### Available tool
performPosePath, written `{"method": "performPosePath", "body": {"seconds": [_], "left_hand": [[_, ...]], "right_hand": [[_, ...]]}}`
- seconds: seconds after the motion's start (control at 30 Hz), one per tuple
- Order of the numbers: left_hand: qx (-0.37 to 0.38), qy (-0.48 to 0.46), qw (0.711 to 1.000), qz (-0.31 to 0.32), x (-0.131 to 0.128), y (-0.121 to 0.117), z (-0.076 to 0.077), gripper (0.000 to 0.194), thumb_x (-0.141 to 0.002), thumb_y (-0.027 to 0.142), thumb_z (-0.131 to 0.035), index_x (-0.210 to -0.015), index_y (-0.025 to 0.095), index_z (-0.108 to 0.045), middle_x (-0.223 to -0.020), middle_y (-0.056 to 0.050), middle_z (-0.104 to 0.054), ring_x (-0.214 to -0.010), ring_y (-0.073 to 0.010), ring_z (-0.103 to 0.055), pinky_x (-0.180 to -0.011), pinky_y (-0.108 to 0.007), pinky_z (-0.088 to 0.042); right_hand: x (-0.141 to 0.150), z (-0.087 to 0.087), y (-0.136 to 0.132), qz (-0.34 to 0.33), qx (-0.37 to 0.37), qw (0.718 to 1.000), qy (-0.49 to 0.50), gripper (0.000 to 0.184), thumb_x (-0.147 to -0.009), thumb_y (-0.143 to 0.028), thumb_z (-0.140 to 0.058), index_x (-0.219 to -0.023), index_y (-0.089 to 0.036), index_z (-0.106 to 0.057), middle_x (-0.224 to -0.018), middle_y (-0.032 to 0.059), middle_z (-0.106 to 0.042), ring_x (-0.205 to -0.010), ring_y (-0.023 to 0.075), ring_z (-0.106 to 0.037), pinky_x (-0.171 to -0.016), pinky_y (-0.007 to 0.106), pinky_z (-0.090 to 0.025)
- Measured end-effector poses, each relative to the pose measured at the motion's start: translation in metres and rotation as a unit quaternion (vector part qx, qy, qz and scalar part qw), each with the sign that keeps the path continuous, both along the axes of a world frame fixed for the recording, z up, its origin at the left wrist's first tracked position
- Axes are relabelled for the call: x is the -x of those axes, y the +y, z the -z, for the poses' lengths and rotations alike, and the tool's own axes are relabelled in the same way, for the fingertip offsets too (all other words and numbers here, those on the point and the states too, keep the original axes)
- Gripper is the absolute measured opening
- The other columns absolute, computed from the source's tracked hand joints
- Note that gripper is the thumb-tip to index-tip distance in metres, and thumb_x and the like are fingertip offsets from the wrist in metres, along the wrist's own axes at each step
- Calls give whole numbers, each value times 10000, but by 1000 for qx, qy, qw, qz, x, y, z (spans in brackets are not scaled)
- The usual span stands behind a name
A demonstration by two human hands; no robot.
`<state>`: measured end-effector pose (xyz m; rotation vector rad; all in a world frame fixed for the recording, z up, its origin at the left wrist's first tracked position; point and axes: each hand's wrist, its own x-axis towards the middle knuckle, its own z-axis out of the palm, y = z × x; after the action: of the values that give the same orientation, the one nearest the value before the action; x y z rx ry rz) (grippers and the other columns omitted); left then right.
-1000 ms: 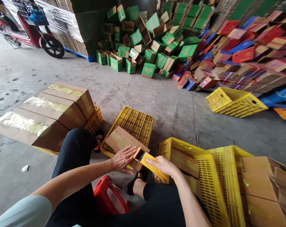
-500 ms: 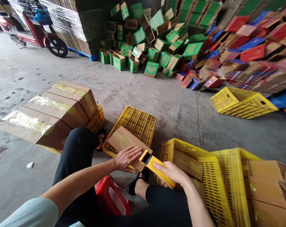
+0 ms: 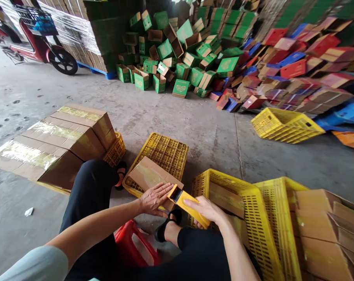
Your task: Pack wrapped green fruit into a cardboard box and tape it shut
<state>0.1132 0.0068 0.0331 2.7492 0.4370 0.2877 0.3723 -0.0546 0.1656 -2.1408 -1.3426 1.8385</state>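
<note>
My left hand [image 3: 155, 198] lies flat, fingers spread, on the near end of a small brown cardboard box [image 3: 149, 175]. The box rests on an upturned yellow crate [image 3: 168, 150] in front of my knees. My right hand [image 3: 204, 208] is closed around a yellow tape dispenser [image 3: 186, 203], whose front end touches the box's near edge beside my left fingers. A strip of clear tape shines along the top of the box.
Three taped brown boxes [image 3: 54, 138] lie in a row at left on another yellow crate. Yellow crates [image 3: 253, 210] with folded cardboard stand at right, one more [image 3: 285, 125] farther off. Piles of green, red and blue boxes [image 3: 224, 58] fill the back. A red scooter [image 3: 33, 43] stands at back left. A red stool [image 3: 134, 248] is under me.
Both hands stay on the box and the dispenser; the dispenser's front end has kept to the box's near edge. The view has shifted slightly with my head.
</note>
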Motion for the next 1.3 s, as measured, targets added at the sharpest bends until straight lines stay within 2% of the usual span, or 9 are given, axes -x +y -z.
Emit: {"method": "performPosePath", "body": {"seconds": [0.37,0.5,0.63,0.73,0.9,1.03,1.2,1.3], "left_hand": [[-8,2,1000,-16,0,-2,1,1064,-902,671,-549,-1656,82,-83,-1691,-174,-206,-1561,-361,-214,-1278,-488,-200],[-16,-4,999,-31,-3,-10,-3,1077,-886,678,-564,-1658,97,-90,-1697,-185,-154,-1561,-378,-207,-1272,-514,-193],[-21,-9,999,-44,-11,-17,-5,1061,-899,720,-513,-1661,118,-85,-1698,-171,-152,-1567,-363,-196,-1267,-514,-207],[-28,-13,998,-48,-15,-20,-2,1050,-931,754,-441,-1656,87,-78,-1693,-173,-183,-1569,-336,-202,-1275,-484,-198],[-43,-16,997,-65,-14,-20,7,1041,-935,797,-371,-1649,76,-140,-1682,-175,-223,-1566,-314,-221,-1281,-460,-198],[-50,-12,996,-67,-13,-20,9,1015,-943,783,-377,-1641,72,-182,-1674,-170,-258,-1565,-306,-228,-1279,-458,-217],[-58,-4,996,-69,-12,-21,8,972,-955,776,-351,-1628,83,-246,-1677,-158,-251,-1571,-306,-208,-1294,-455,-164],[-69,-8,995,-68,-12,-21,10,964,-958,765,-371,-1626,82,-249,-1678,-168,-246,-1573,-304,-204,-1294,-459,-157]], "right_hand": [[-15,3,-10,14,12,1000,10,454,-931,-624,-558,-824,-187,-615,-545,43,-702,-458,180,-667,-456,233,-521],[-13,2,-8,15,14,1000,6,463,-943,-624,-542,-805,-189,-617,-535,37,-696,-466,183,-671,-470,237,-528],[-12,3,-8,18,14,1000,-3,528,-869,-708,-611,-796,-185,-623,-542,47,-698,-496,196,-687,-482,236,-526],[-12,6,-9,24,14,1000,3,553,-822,-737,-652,-822,-184,-629,-553,51,-706,-517,206,-696,-479,236,-521],[-13,8,-14,21,11,999,25,566,-851,-740,-610,-826,-175,-641,-578,62,-718,-506,196,-684,-476,236,-524],[-17,5,-23,27,12,999,43,587,-852,-756,-594,-859,-170,-633,-600,75,-728,-508,190,-685,-468,228,-519],[-22,1,-29,57,31,998,20,589,-807,-762,-649,-863,-176,-613,-609,79,-735,-504,180,-688,-460,213,-513],[-22,0,-28,49,31,998,23,589,-811,-765,-642,-846,-178,-625,-599,71,-730,-502,175,-688,-477,211,-517]]}}
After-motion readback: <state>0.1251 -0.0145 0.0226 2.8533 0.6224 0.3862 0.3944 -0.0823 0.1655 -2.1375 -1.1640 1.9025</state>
